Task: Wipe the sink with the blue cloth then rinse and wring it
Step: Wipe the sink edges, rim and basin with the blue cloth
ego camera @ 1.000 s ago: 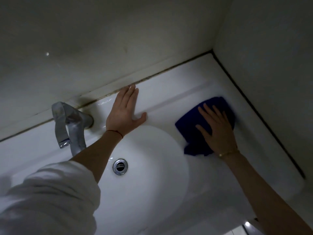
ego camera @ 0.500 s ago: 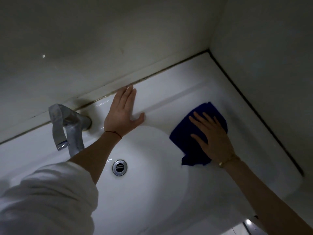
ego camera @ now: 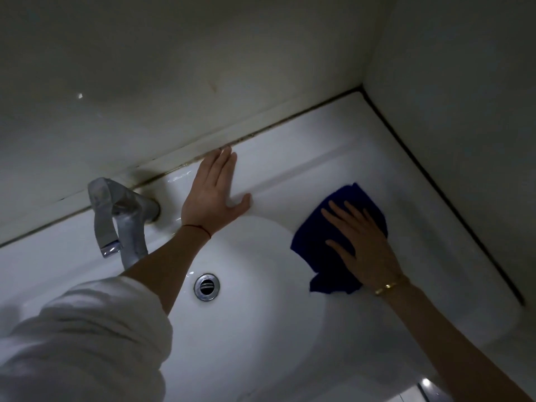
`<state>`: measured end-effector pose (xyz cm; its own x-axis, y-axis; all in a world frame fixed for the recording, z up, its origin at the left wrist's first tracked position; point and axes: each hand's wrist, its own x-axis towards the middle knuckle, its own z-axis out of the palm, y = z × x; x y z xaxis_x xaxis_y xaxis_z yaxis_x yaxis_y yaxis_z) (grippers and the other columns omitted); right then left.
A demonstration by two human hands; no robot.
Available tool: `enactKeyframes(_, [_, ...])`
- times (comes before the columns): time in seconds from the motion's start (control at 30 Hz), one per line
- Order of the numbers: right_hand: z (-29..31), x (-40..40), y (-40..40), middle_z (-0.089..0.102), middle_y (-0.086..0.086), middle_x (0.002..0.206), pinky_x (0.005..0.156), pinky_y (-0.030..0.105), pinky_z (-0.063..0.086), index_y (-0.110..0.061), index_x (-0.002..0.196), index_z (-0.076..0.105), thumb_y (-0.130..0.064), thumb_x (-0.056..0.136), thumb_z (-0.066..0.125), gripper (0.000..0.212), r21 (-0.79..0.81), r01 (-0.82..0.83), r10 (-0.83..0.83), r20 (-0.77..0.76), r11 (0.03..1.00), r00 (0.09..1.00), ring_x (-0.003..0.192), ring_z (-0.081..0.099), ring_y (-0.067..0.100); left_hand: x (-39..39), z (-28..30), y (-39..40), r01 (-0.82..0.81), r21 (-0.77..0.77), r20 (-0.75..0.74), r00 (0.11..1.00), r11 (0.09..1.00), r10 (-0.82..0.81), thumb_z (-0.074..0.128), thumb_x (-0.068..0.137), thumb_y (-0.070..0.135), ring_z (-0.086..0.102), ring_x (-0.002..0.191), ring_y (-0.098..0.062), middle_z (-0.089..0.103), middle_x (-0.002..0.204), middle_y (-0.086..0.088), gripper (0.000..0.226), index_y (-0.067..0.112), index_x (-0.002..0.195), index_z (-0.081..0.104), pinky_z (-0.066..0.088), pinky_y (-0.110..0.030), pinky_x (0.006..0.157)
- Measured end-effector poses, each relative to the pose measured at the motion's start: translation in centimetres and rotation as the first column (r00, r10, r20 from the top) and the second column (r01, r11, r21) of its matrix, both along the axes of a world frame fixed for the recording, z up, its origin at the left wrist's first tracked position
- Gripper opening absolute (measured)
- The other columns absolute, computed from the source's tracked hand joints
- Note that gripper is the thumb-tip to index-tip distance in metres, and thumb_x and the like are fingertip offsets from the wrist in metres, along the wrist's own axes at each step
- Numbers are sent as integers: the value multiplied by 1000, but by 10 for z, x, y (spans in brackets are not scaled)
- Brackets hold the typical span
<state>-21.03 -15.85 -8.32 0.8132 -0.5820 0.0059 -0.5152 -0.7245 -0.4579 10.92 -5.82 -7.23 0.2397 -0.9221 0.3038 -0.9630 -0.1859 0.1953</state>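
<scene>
Your right hand [ego camera: 366, 250] pressed the blue cloth [ego camera: 319, 242] flat, fingers spread, right of the sink [ego camera: 261, 329] drain [ego camera: 206, 286]; your left hand [ego camera: 213, 195] lay open behind it.

The tap [ego camera: 121, 219] stands at the sink's [ego camera: 261, 343] back ledge, left of the left hand [ego camera: 213, 195], while the cloth [ego camera: 333, 242] lies right of the basin under the right hand [ego camera: 362, 248], drain [ego camera: 206, 286] between the arms.

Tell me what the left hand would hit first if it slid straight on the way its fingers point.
The left hand lies flat on the sink ledge, fingers aimed at the back wall. Its fingertips already seem to reach the dark seam there, so it would likely meet the wall almost at once.
</scene>
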Motion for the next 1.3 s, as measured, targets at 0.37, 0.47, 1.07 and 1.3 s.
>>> enactKeyframes(0.37, [-1, 57, -23, 25, 0, 156, 119, 40, 3, -20, 149, 30, -48, 96, 40, 60, -27, 147, -148, -29, 989, 989, 145, 17, 23, -1, -1, 0, -2, -12, 9, 1000, 1000, 2, 65, 88, 42, 32, 145, -35, 39, 154, -19, 78, -3, 146, 39, 28, -45, 120])
enactKeyframes(0.47, [0, 39, -1, 29, -4, 154, 120, 40, 7, -21, 147, 35, -47, 98, 38, 56, -8, 2, -2, -4, 1000, 1000, 144, 19, 18, -1, -1, -1, -3, -24, 13, 1000, 1000, 3, 66, 88, 41, 32, 145, -34, 40, 153, -18, 77, -3, 146, 41, 27, -43, 121])
enactKeyframes(1.07, [-2, 49, -2, 30, -3, 154, 120, 41, 8, -21, 146, 36, -47, 97, 37, 56, -16, 20, -20, 23, 1000, 1000, 144, 20, 19, -1, 0, 0, -16, 19, 9, 1000, 1000, 16, 62, 89, 45, 31, 146, -34, 37, 155, -17, 78, -2, 147, 38, 26, -44, 121])
enactKeyframes(1.3, [-1, 31, -45, 27, -1, 155, 119, 41, 8, -21, 148, 33, -47, 96, 39, 58, -25, 201, -201, 14, 979, 979, 145, 20, 22, 0, -2, -1, -13, 10, 13, 1000, 1000, 12, 64, 88, 43, 33, 145, -35, 39, 154, -18, 78, -3, 146, 40, 28, -45, 120])
